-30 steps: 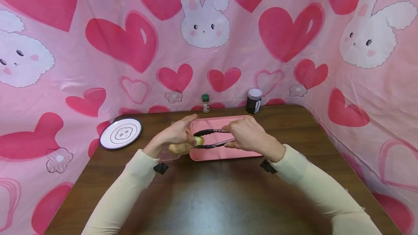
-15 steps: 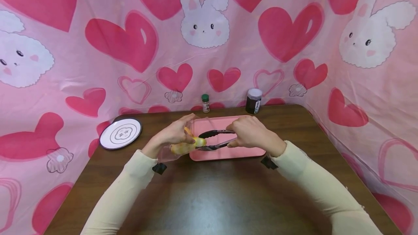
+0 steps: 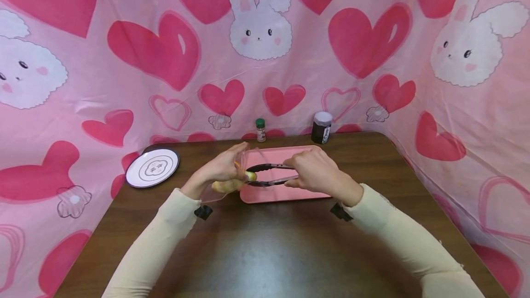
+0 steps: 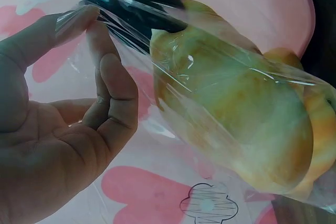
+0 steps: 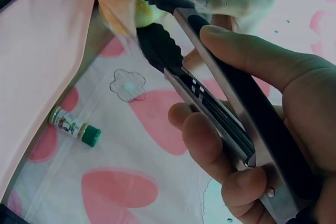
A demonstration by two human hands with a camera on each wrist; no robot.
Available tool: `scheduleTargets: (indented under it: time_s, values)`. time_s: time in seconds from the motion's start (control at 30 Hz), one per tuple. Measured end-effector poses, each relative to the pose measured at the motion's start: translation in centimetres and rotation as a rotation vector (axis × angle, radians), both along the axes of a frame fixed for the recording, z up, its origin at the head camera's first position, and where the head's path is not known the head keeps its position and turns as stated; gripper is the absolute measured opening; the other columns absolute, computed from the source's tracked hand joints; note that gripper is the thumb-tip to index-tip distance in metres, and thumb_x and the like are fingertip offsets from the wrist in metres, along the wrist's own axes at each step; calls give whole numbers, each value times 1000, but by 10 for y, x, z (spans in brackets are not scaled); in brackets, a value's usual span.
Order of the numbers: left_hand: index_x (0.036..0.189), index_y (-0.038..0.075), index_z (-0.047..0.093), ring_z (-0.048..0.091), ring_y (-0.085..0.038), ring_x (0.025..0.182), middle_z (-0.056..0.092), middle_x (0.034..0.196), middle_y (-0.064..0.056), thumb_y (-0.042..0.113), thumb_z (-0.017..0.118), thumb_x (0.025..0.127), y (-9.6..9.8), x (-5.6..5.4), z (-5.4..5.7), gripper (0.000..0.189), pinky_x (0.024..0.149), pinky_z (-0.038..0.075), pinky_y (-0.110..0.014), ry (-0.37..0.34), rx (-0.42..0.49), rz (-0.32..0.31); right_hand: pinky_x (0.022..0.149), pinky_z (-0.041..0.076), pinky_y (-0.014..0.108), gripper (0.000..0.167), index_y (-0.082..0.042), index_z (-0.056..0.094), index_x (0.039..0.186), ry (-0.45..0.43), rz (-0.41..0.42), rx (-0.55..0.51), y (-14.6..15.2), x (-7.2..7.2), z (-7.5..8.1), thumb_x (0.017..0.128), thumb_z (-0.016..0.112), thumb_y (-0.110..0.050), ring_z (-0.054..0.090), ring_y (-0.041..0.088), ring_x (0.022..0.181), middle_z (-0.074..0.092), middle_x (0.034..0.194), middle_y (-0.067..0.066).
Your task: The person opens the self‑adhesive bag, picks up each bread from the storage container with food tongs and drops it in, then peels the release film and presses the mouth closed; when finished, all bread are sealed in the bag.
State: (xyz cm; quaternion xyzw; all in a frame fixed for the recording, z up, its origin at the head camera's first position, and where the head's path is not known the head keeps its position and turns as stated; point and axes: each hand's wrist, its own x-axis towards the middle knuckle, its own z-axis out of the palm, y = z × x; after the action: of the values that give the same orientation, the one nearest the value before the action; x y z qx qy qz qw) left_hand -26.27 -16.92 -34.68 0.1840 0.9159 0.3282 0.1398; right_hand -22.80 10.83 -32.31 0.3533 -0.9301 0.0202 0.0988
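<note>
My left hand [image 3: 221,167] pinches the edge of a clear plastic bag [image 4: 320,198] between thumb and fingers, left of the middle of the table. Inside the bag are browned bread rolls [image 4: 236,103], seen large in the left wrist view. My right hand [image 3: 316,171] grips black and silver kitchen tongs [image 5: 226,80] by their arms. The tongs' black scalloped tips [image 5: 157,45] reach into the bag's mouth and stand spread apart, right at the end of a roll. In the head view, my left hand hides part of the bag and bread.
A pink tray [image 3: 285,194] lies under the tongs. A white plate with a dark rim [image 3: 136,171] stands at the left. By the back edge are a green-capped shaker [image 3: 260,131] and a dark jar with a pale lid [image 3: 321,128]. Patterned cloth hangs behind.
The tongs shifted slightly right, with their tips closer together, then came back left and spread again. The bread end moved right with them and back. My left hand stays nearly in place.
</note>
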Motion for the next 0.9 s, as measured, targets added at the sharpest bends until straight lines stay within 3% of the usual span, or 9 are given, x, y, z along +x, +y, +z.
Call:
scheduleTargets:
  time_s: [0.1, 0.23, 0.37, 0.47, 0.57, 0.73, 0.9]
  values:
    - [160, 11, 22, 60, -18, 84, 20, 167, -10, 12, 81, 77, 0, 0, 0, 101, 83, 53, -35, 1, 6, -9, 49, 37, 27, 30, -22, 75, 90, 27, -9, 19, -2, 2, -3, 74, 85, -46, 47, 8, 54, 55, 59, -11]
    - [159, 9, 24, 60, -25, 96, 22, 166, -11, 12, 80, 77, 0, 0, 0, 99, 93, 51, -41, 27, 19, -13, 47, 34, 26, 32, -21, 76, 90, 55, -45, 42, -5, 6, -4, 74, 85, -46, 44, 10, 51, 56, 59, -8]
    - [159, 9, 25, 50, -34, 130, 21, 167, -10, 9, 77, 77, 0, 0, 0, 97, 118, 29, -59, 38, 19, -1, 44, 31, 25, 33, -19, 75, 91, 90, -68, 39, -9, 12, -2, 74, 86, -45, 42, 11, 50, 59, 63, -5]
    - [158, 8, 25, 35, -36, 146, 22, 167, -11, 10, 78, 77, 1, 0, 0, 97, 121, 11, -66, 43, 8, 2, 43, 30, 26, 33, -18, 74, 89, 131, -73, 33, -11, 15, -1, 74, 86, -45, 42, 11, 49, 60, 64, -4]
    - [158, 6, 26, 32, -36, 148, 24, 165, -14, 13, 79, 77, 1, 1, 1, 97, 122, 4, -66, 56, -3, -3, 43, 30, 26, 35, -18, 74, 89, 164, -83, 44, -13, 18, -1, 73, 86, -46, 42, 11, 49, 60, 64, -3]
    - [157, 4, 26, 28, -37, 150, 25, 165, -16, 13, 77, 77, 1, 1, 1, 95, 123, 4, -62, 73, -23, 0, 42, 30, 26, 37, -17, 73, 89, 189, -92, 54, -13, 21, -1, 71, 87, -47, 41, 12, 48, 59, 64, -3]
    - [159, 9, 23, 43, -33, 139, 20, 167, -11, 12, 79, 78, 1, 1, -1, 98, 115, 36, -55, 19, 18, 29, 41, 26, 25, 36, -18, 72, 86, 214, -75, 54, -15, 24, -1, 71, 87, -47, 39, 12, 46, 58, 63, -3]
